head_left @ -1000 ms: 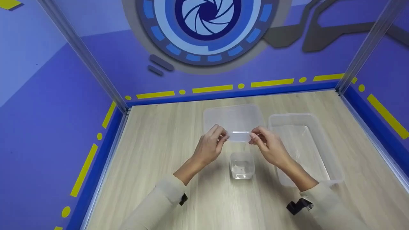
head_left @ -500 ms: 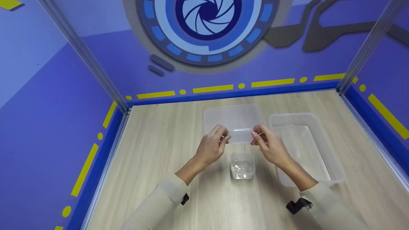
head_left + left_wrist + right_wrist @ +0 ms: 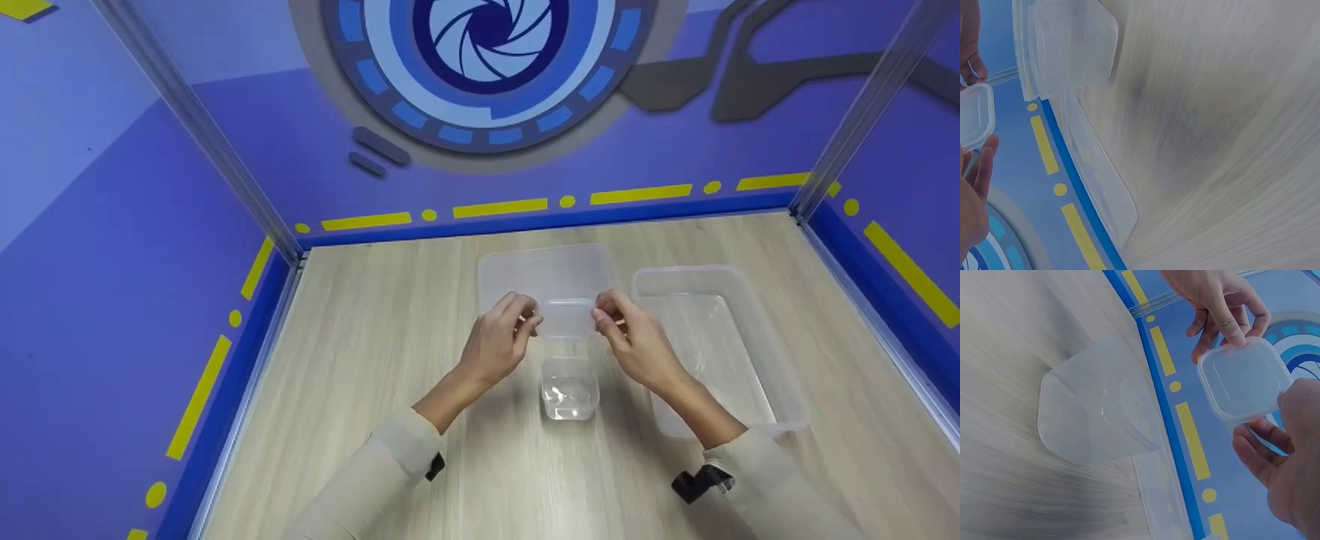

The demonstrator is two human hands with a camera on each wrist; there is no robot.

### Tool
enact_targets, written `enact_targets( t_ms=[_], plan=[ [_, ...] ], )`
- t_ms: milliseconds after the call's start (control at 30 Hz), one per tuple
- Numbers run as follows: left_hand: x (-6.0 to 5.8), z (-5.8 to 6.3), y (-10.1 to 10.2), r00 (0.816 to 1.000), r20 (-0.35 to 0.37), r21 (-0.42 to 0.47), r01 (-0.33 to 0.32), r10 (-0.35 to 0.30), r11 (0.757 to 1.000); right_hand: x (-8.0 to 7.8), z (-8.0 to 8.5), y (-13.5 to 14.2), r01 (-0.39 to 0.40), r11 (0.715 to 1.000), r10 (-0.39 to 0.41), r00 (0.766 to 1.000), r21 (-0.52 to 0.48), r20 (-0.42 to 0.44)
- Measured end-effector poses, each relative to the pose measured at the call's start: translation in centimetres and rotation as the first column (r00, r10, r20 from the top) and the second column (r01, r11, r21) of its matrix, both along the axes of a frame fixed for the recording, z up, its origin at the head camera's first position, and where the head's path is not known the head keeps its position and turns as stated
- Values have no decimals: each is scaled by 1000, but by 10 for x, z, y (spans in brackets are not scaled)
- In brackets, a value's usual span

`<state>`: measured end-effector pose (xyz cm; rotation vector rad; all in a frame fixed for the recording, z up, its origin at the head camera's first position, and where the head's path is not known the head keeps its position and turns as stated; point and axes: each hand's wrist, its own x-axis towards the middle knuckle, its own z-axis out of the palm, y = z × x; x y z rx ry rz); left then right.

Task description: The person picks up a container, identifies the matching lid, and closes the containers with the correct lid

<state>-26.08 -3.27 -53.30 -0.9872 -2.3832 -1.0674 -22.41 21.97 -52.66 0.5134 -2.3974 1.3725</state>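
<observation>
A small clear plastic lid is held up between both hands, tilted, its flat face showing in the right wrist view. My left hand pinches its left edge between thumb and fingers. At the opposite edge, my right hand grips with thumb and fingertips; in the right wrist view the lid spans the gap between the hands. Just below them on the table stands a small clear food container, its top uncovered. Behind the hands lies a large translucent lid, partly overlapped by the small one.
To the right sits a large clear plastic container, uncovered, partly behind the right forearm. Blue printed walls with metal corner posts enclose the wooden table at the back and sides.
Both hands have shifted very slightly to the right, holding the small lid throughout. The lid's face has tipped a little more into the head view. The containers stay put.
</observation>
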Motion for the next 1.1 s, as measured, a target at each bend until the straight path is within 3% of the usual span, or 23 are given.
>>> enact_targets(
  t_ms=[167,433,800,933,1100],
  plan=[
    [0,0,0,1000,8,14,-10,10,1000,-1,0,-1,-26,999,25,1000,-43,-9],
    [-1,1,-2,1000,23,37,-20,19,999,-1,0,-3,-38,999,38,999,-26,-31],
    [-3,3,-4,997,75,45,23,-26,999,-4,1,-2,-34,999,36,998,-30,43],
    [-4,3,-2,991,128,64,34,-42,997,-7,1,-2,-41,998,45,995,-46,93],
    [-6,2,0,970,239,73,38,-54,997,-10,-1,1,-48,996,59,986,-70,158]
  ],
)
